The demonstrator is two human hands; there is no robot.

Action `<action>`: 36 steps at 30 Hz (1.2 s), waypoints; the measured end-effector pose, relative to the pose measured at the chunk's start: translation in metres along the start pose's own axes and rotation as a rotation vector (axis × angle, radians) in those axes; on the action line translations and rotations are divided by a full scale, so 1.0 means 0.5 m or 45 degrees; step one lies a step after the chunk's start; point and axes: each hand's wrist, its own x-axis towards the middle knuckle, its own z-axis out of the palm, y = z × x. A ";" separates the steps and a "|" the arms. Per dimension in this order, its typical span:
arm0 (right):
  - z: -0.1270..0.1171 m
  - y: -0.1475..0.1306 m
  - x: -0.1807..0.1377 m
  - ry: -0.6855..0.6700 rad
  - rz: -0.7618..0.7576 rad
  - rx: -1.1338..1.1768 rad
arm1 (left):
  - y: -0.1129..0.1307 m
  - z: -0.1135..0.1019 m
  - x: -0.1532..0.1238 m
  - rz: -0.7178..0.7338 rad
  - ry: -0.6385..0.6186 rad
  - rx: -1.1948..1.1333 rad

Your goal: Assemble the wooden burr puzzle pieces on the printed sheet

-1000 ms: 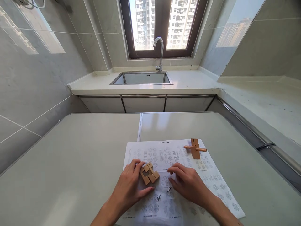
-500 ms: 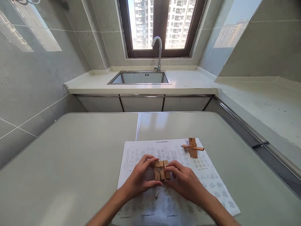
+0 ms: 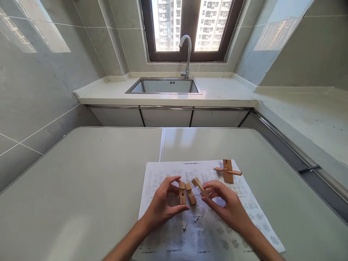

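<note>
On the tabletop (image 3: 108, 174), over the printed sheet (image 3: 217, 224) as landmark, your left hand (image 3: 163, 204) pinches the notched wooden blocks (image 3: 185, 193), your right hand (image 3: 231, 206) pinches one separated piece (image 3: 199, 186) beside them, the pegged piece (image 3: 227, 171) untouched at the sheet's far right corner: puzzle apart, unassembled.

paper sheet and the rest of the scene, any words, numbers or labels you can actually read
None can be read.
Paper sheet: a printed heading line along its far edge and rows of small diagrams with captions, all too small and blurred.
Sink: a small dark mark on the back wall, too small to read.
Wooden piece beside the dowel: a dark mark, illegible.
</note>
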 end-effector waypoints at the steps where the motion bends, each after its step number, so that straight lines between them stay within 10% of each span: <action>1: 0.001 -0.004 0.000 -0.017 0.040 0.056 | 0.000 0.002 -0.002 0.007 -0.003 0.033; 17: 0.045 -0.027 -0.014 0.011 -0.333 -0.026 | 0.026 0.029 -0.018 0.224 -0.080 0.215; 36: 0.048 -0.038 -0.020 0.111 -0.285 -0.085 | 0.049 0.032 -0.016 0.232 -0.004 0.002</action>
